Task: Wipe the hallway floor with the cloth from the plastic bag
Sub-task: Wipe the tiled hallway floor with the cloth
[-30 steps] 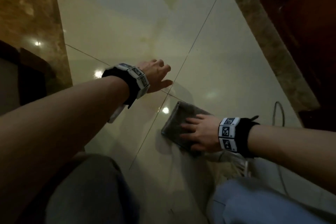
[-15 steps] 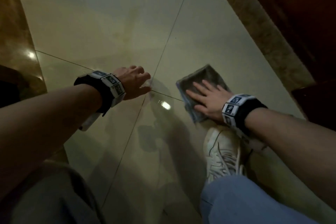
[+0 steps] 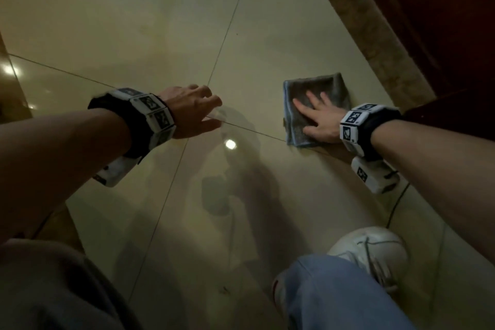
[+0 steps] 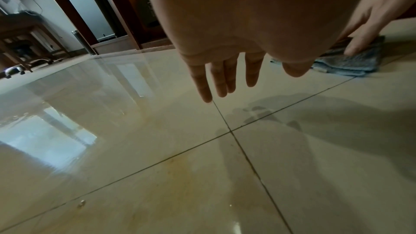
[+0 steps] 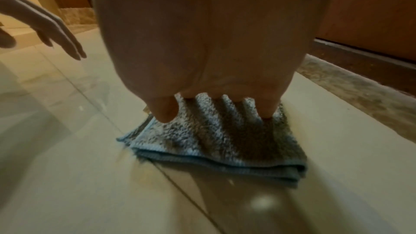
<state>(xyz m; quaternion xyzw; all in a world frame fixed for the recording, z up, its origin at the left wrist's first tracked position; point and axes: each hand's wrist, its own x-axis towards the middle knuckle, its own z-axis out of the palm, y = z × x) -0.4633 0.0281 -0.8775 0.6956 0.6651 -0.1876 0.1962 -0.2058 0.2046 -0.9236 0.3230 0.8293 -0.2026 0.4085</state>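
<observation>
A folded grey-blue cloth lies flat on the glossy cream tile floor, close to the stone border on the right. My right hand presses down on it with straight, spread fingers; the right wrist view shows the cloth under the fingertips. My left hand hovers just above the floor near a crossing of tile joints, fingers straight and holding nothing. From the left wrist, its fingers point at the floor, with the cloth at the far right. No plastic bag is in view.
A brown stone border and dark wood door run along the right. My white shoe and blue trouser knee are at bottom right, with a thin cable on the floor. A lamp reflection glints between my hands.
My right hand has slid the cloth away from me and to the right, toward the stone border. The left hand stayed hovering over the tile joint.
</observation>
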